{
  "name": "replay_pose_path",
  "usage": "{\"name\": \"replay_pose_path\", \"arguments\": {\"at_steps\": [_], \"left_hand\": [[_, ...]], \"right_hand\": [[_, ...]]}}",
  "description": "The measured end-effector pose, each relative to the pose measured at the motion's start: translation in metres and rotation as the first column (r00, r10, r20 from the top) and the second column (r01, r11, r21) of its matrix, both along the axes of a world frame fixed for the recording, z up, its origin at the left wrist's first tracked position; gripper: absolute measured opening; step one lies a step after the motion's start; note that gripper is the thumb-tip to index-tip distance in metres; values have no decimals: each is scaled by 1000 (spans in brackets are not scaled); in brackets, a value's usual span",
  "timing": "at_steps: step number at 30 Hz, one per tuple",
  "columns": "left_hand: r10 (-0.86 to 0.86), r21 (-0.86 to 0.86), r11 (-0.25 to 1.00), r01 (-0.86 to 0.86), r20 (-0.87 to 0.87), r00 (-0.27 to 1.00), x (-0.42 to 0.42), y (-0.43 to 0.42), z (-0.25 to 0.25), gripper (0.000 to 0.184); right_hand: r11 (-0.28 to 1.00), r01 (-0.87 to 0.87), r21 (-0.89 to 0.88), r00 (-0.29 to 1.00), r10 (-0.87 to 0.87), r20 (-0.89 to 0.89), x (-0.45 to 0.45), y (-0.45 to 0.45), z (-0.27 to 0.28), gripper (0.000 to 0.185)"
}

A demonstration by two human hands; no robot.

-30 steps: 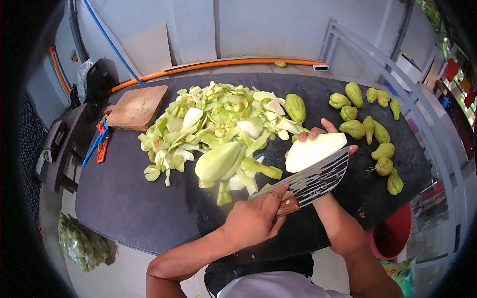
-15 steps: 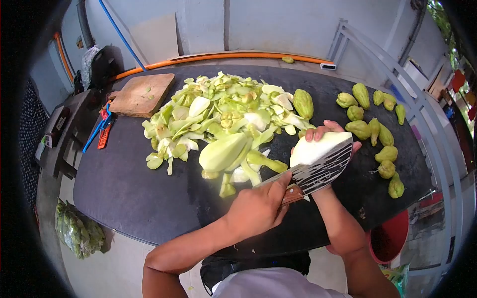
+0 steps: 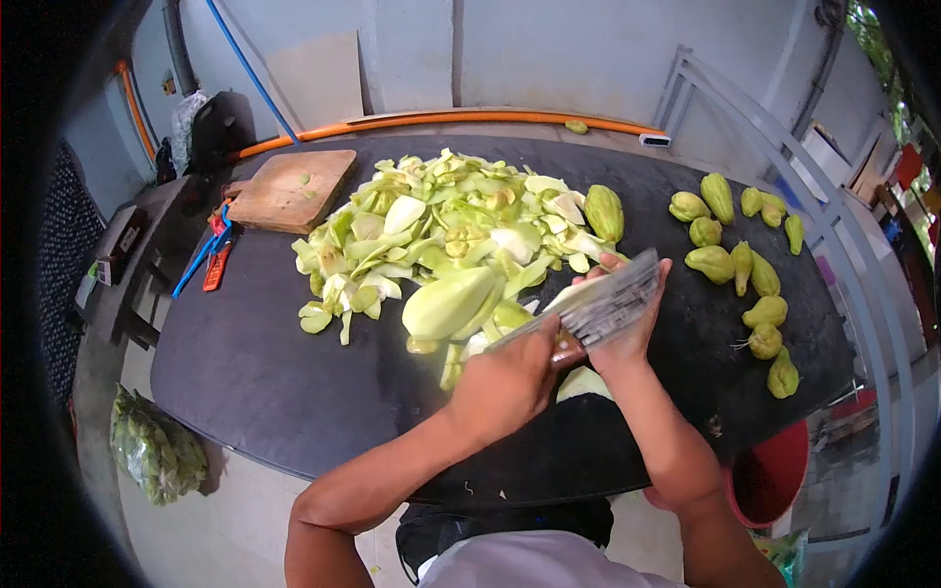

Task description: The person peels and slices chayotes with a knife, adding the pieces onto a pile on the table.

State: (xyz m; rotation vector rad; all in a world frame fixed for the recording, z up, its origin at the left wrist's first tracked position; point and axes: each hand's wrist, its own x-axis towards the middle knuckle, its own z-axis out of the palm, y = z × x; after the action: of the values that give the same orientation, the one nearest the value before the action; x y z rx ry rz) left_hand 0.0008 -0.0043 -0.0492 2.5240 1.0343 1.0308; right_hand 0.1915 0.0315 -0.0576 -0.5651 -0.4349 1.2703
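My left hand [image 3: 505, 380] is closed around the wooden handle of a broad-bladed knife [image 3: 622, 299]. The blade points up and to the right, slightly blurred, with wet streaks on its face. Behind it, my right hand [image 3: 627, 338] grips a pale, peeled chayote [image 3: 567, 294], mostly hidden by the blade. Whether the edge touches the flesh I cannot tell. Below the hands is a pale cut piece [image 3: 585, 384]. A large peeled chayote [image 3: 449, 306] rests at the near side of a heap of green peelings [image 3: 431, 225].
Several unpeeled chayotes [image 3: 765, 312] are spread along the right of the dark table [image 3: 265, 333]; another [image 3: 604, 213] is beside the heap. A wooden cutting board [image 3: 294, 191] and a blue-and-orange peeler-like tool [image 3: 211, 257] are at left. A red bucket [image 3: 769, 475] stands below the right edge.
The knife has swung up and left over the chayote, which now shows only as a sliver. More of the pale piece beneath my hands has come into sight. The view has shifted slightly.
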Motion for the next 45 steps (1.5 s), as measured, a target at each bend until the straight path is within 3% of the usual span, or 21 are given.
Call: {"name": "replay_pose_path", "arguments": {"at_steps": [1,3,7,9,13,16,17,18,20,22,26,27,32,34,35,36,37,38,41,43,45], "left_hand": [[19,-99,995,-12,69,997,-2,2,4,43],[64,-295,956,-2,199,978,-8,7,16,39],[129,-373,928,8,339,932,-18,14,17,29],[165,-389,921,23,444,881,-20,17,12,24],[122,-371,923,105,540,833,-42,35,-19,30],[148,-439,885,156,582,799,-49,40,-21,29],[178,-475,860,185,620,764,-44,34,-11,24],[124,-390,902,188,649,750,-44,39,-17,25],[105,-345,923,172,654,749,-51,48,-24,28],[162,-421,892,167,641,751,-51,50,-20,33],[181,-447,873,196,670,720,-45,63,-19,31],[192,-451,873,189,672,715,-45,64,-21,31],[201,-447,878,173,670,715,-50,67,-19,31],[234,-455,876,159,691,684,-57,69,-15,32],[272,-470,872,138,699,662,-59,73,-9,33],[272,-451,885,113,700,660,-63,77,-6,33],[282,-427,901,71,703,653,-67,82,0,33],[297,-422,905,61,726,620,-71,86,5,32],[330,-423,906,-19,678,657,-81,92,38,33],[342,-436,900,6,714,611,-90,94,47,31],[359,-457,886,76,781,511,-104,105,34,29]], "right_hand": [[988,68,-137,997,-71,-16,-1,5,3,79],[985,-89,-151,993,76,-87,3,2,12,84],[961,-215,-172,976,205,-74,18,1,23,78],[949,-300,-97,941,277,-194,30,0,29,64],[942,-251,222,963,266,-41,100,-48,67,52],[883,143,447,970,-214,112,169,-153,113,47],[788,355,503,857,-489,161,206,-188,110,47],[746,378,548,789,-570,231,223,-232,111,47],[487,718,498,406,-874,269,281,-305,70,45],[136,948,286,50,-956,289,344,-356,-17,33],[136,939,-315,229,-933,277,390,-411,-209,28],[16,939,-342,174,-882,438,378,-411,-225,30],[-129,958,-255,91,-708,701,398,-422,-274,25],[-195,979,64,-172,-607,776,446,-431,-310,20],[-200,953,226,-300,-554,777,467,-431,-318,17],[-56,886,461,-319,-795,517,482,-426,-299,18],[8,733,680,-183,-961,208,481,-405,-254,19],[-67,929,364,-299,-715,631,468,-393,-208,19],[160,903,400,-190,-684,704,369,-284,-34,43],[396,774,494,-73,-720,690,287,-211,41,40],[654,455,604,33,-690,723,212,-138,70,38]]}}
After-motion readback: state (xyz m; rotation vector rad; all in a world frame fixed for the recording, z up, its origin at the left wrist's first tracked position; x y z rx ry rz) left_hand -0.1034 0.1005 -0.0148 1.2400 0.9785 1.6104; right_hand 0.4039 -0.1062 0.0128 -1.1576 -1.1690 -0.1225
